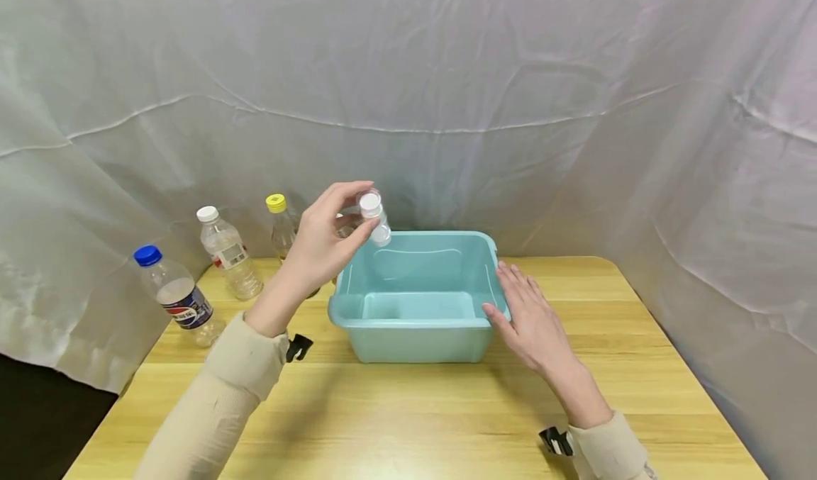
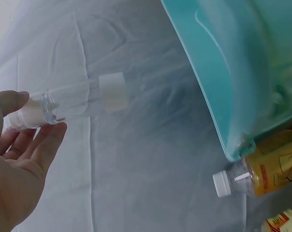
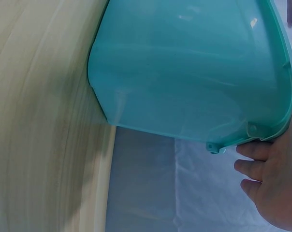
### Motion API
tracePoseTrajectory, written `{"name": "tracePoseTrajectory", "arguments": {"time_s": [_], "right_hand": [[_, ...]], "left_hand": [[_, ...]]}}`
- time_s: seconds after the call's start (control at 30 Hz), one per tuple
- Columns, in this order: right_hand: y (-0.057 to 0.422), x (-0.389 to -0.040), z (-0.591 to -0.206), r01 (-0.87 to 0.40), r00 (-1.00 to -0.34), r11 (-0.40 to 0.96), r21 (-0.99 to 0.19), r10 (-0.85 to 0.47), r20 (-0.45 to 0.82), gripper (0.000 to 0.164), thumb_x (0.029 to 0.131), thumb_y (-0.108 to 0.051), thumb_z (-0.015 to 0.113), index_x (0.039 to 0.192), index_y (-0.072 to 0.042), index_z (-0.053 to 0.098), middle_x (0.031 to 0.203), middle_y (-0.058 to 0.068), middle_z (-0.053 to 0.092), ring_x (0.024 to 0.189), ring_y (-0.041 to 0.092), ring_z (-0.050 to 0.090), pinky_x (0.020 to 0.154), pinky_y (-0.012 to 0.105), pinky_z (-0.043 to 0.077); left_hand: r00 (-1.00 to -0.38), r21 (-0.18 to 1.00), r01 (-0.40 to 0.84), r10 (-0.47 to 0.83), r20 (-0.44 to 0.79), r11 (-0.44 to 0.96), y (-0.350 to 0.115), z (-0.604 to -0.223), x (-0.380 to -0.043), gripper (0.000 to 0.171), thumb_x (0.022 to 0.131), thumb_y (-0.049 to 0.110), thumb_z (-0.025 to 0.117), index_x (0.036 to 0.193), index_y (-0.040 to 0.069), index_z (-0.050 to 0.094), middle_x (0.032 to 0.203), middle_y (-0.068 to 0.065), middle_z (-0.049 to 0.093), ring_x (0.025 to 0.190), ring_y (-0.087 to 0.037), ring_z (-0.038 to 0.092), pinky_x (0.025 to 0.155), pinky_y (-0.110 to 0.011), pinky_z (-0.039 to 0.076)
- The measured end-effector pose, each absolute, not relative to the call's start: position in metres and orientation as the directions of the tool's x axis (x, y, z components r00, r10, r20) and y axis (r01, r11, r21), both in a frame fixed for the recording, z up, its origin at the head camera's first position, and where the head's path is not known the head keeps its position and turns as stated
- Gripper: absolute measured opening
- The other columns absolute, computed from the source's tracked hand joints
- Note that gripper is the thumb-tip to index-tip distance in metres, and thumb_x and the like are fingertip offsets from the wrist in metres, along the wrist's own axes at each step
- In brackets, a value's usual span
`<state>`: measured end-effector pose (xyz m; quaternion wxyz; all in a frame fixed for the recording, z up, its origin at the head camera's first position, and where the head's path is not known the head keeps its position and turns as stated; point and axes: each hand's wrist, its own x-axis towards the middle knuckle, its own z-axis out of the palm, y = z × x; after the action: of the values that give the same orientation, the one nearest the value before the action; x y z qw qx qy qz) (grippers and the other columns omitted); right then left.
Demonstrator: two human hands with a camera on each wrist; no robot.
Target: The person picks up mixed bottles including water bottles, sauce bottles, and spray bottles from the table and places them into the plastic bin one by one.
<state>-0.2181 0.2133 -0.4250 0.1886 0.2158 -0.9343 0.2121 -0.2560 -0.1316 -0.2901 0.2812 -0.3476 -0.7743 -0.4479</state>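
Observation:
My left hand holds a clear cylindrical container between thumb and fingers, raised over the back left corner of the teal basin. White parts show at both ends of the container. In the left wrist view its far white end points away from the fingertips, with a see-through stretch between. My right hand rests along the basin's right rim with its fingers stretched out. The bare inner floor of the basin shows in the head view.
Left of the basin stand a blue-capped cola bottle, a clear white-capped bottle and a yellow-capped bottle. An amber bottle shows beside the basin in the left wrist view. A grey curtain hangs behind the wooden table.

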Motion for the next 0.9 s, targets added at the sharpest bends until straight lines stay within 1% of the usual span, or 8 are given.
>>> {"name": "tracePoseTrajectory", "arguments": {"time_s": [0.1, 0.2, 0.37, 0.6, 0.7, 0.73, 0.8, 0.9], "right_hand": [[0.212, -0.218, -0.424, -0.476, -0.841, 0.821, -0.316, -0.320, 0.436, 0.072, 0.109, -0.045, 0.048, 0.159, 0.004, 0.033, 0.166, 0.019, 0.033, 0.155, 0.039, 0.026, 0.129, 0.051, 0.015], [0.208, -0.219, -0.423, -0.475, -0.843, 0.822, -0.315, -0.322, 0.430, 0.072, 0.109, -0.046, 0.047, 0.159, 0.004, 0.033, 0.167, 0.018, 0.033, 0.155, 0.039, 0.026, 0.129, 0.053, 0.016], [0.203, -0.219, -0.425, -0.478, -0.839, 0.822, -0.308, -0.324, 0.437, 0.072, 0.109, -0.045, 0.047, 0.159, 0.005, 0.034, 0.166, 0.019, 0.034, 0.155, 0.039, 0.027, 0.128, 0.054, 0.018], [0.203, -0.219, -0.426, -0.475, -0.840, 0.824, -0.309, -0.319, 0.440, 0.072, 0.109, -0.045, 0.048, 0.159, 0.004, 0.034, 0.166, 0.019, 0.034, 0.155, 0.038, 0.027, 0.128, 0.053, 0.020], [0.203, -0.218, -0.425, -0.472, -0.840, 0.826, -0.309, -0.315, 0.441, 0.072, 0.109, -0.045, 0.048, 0.159, 0.005, 0.034, 0.166, 0.019, 0.034, 0.155, 0.039, 0.027, 0.128, 0.053, 0.020], [0.203, -0.218, -0.425, -0.472, -0.840, 0.825, -0.310, -0.314, 0.443, 0.072, 0.109, -0.045, 0.048, 0.159, 0.005, 0.034, 0.166, 0.019, 0.034, 0.155, 0.039, 0.027, 0.128, 0.054, 0.020], [0.202, -0.219, -0.424, -0.475, -0.838, 0.823, -0.312, -0.314, 0.447, 0.072, 0.109, -0.045, 0.048, 0.159, 0.005, 0.034, 0.166, 0.020, 0.034, 0.155, 0.040, 0.028, 0.127, 0.054, 0.021], [0.200, -0.219, -0.423, -0.476, -0.840, 0.820, -0.319, -0.316, 0.441, 0.072, 0.109, -0.046, 0.047, 0.159, 0.004, 0.033, 0.166, 0.019, 0.034, 0.155, 0.039, 0.027, 0.127, 0.055, 0.021]], "left_hand": [[-0.594, 0.500, 0.801, 0.338, 0.730, 0.328, -0.123, -0.286, -0.266, 0.049, 0.092, -0.004, 0.075, 0.138, -0.001, 0.059, 0.126, -0.013, 0.062, 0.115, -0.022, 0.065, 0.094, -0.028, 0.059], [-0.604, 0.522, 0.797, 0.386, 0.697, 0.305, -0.117, -0.283, -0.276, 0.049, 0.093, -0.003, 0.075, 0.139, 0.000, 0.058, 0.126, -0.011, 0.062, 0.116, -0.021, 0.064, 0.095, -0.028, 0.059], [-0.650, 0.581, 0.756, 0.445, 0.616, 0.301, -0.102, -0.279, -0.290, 0.049, 0.094, 0.000, 0.074, 0.140, 0.002, 0.058, 0.129, -0.010, 0.062, 0.117, -0.021, 0.063, 0.097, -0.029, 0.058], [-0.728, 0.670, 0.663, 0.494, 0.475, 0.334, -0.078, -0.280, -0.309, 0.047, 0.097, 0.006, 0.073, 0.142, 0.004, 0.057, 0.132, -0.009, 0.063, 0.121, -0.024, 0.064, 0.102, -0.037, 0.056], [-0.735, 0.671, 0.647, 0.530, 0.423, 0.361, -0.066, -0.284, -0.319, 0.046, 0.099, 0.009, 0.072, 0.142, 0.005, 0.057, 0.134, -0.009, 0.063, 0.124, -0.024, 0.062, 0.104, -0.036, 0.055], [-0.735, 0.668, 0.644, 0.542, 0.407, 0.373, -0.063, -0.285, -0.322, 0.046, 0.099, 0.010, 0.072, 0.142, 0.005, 0.057, 0.134, -0.008, 0.064, 0.124, -0.023, 0.062, 0.104, -0.034, 0.055], [-0.730, 0.670, 0.641, 0.566, 0.383, 0.374, -0.056, -0.288, -0.327, 0.045, 0.099, 0.009, 0.072, 0.141, 0.004, 0.058, 0.132, -0.009, 0.065, 0.121, -0.023, 0.064, 0.102, -0.032, 0.056], [-0.727, 0.671, 0.634, 0.593, 0.347, 0.384, -0.050, -0.294, -0.332, 0.043, 0.098, 0.009, 0.073, 0.139, 0.004, 0.060, 0.126, -0.008, 0.067, 0.115, -0.020, 0.066, 0.098, -0.030, 0.057]]}}
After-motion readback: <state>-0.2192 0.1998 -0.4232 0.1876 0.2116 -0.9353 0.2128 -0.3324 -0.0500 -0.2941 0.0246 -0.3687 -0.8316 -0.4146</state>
